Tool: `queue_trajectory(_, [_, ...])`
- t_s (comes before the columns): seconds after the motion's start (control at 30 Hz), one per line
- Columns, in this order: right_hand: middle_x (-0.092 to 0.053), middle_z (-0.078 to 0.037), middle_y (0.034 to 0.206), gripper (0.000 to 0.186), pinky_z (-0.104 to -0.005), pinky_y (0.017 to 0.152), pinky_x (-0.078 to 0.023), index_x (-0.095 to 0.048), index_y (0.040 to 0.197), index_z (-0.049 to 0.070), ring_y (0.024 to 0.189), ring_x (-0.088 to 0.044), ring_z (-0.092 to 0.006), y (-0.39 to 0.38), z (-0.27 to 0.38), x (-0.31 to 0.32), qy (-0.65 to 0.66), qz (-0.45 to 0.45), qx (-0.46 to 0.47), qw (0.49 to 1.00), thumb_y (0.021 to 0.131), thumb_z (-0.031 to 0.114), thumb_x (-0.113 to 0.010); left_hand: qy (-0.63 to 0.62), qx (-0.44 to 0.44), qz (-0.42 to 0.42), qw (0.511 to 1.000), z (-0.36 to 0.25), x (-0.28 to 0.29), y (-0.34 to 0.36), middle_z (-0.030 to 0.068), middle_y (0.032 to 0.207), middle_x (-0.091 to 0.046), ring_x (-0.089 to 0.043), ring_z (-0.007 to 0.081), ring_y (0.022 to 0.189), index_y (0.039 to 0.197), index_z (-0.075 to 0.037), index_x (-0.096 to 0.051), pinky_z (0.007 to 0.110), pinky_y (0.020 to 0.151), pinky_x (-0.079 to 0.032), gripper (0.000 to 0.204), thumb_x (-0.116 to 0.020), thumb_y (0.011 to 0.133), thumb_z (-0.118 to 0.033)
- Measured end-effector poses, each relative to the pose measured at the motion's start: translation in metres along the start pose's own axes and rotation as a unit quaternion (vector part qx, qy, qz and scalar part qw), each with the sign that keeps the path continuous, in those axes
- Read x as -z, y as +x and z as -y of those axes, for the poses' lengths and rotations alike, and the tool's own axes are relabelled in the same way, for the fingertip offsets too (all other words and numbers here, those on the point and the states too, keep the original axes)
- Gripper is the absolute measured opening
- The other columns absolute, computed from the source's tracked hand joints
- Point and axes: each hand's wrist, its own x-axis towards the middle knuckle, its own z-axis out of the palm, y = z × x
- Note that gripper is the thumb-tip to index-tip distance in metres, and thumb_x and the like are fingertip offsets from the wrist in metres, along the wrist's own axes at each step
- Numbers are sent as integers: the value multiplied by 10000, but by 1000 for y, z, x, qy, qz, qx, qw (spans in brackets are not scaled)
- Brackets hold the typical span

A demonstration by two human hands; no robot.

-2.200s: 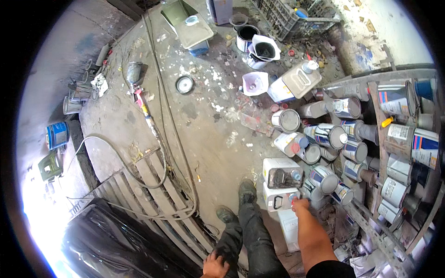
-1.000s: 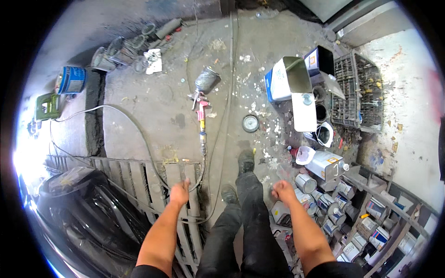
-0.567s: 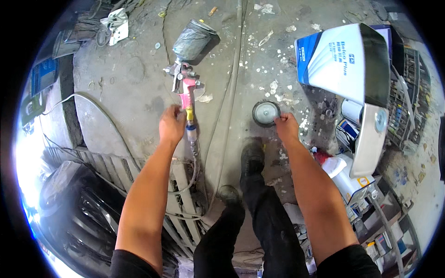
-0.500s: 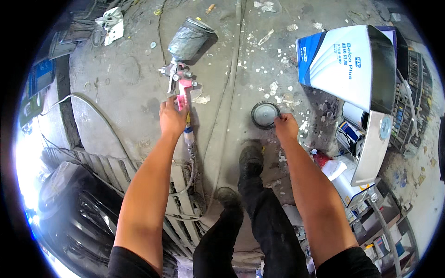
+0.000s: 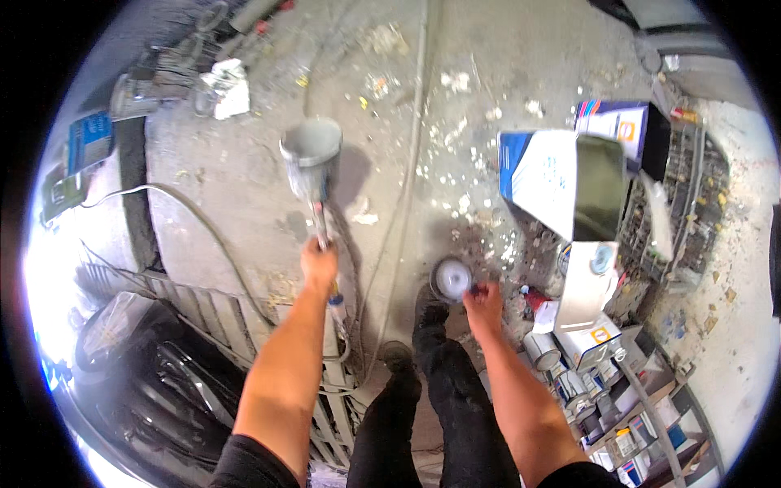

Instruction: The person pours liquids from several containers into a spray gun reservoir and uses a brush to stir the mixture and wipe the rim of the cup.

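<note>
Concrete floor (image 5: pixel 244 203): Grey ground is stretching ahead of my trouser legs (image 5: pixel 460 398), pale flecks scattering across its right half, a hose (image 5: pixel 419 98) running from far to near through the middle.

Spray gun (image 5: pixel 320 218): I am gripping it on the left, ahead of my legs, my left hand (image 5: pixel 319 264) closing around the handle.

Cup (image 5: pixel 309 175): It is sitting at the gun's far end, uncovered, its mouth facing up toward me; I am not able to tell what it is holding.

Round lid (image 5: pixel 452 278): I am pinching it at its near right edge with my right hand (image 5: pixel 484 307), blur hiding the exact finger placement; it is lying to the right of the cup, well apart from it.

Step in hand: By my judgement, I am handling gun and lid at once, one per hand, with the cup standing open.

Next move: It is calling, I judge, for a level cup, a firm left grip and a secure pinch, since a thin rim could be slipping.

Right side: An open white-and-blue tin (image 5: pixel 541 171) is showing its mouth, paint cans (image 5: pixel 561 374) crowding nearer.

Left side: Glossy black bodywork (image 5: pixel 154 382) is filling the near corner.
</note>
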Motion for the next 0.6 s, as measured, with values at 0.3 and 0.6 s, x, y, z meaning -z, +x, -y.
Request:
queue_trajectory(0.3, [-482,-4,816,345,-231,627,-456,-489,1113,-2,697,-491,-84,-103,133,31,130,68,-12,989,811,-29,-654,-406,76,-40,910,-41,237,-118,-48,707,-489,-429,77,678,751,-75,-539,274,594,-357,237,-628,896,-239])
queue_trajectory(0.6, [-510,-2,817,332,-249,622,-482,-508,1109,-11,717,-516,-91,-114,388,-86,-4,189,80,979,824,26,-673,-567,58,-255,781,19,431,-12,-35,674,-471,-415,60,583,763,-118,-494,251,512,-318,228,-625,916,-227])
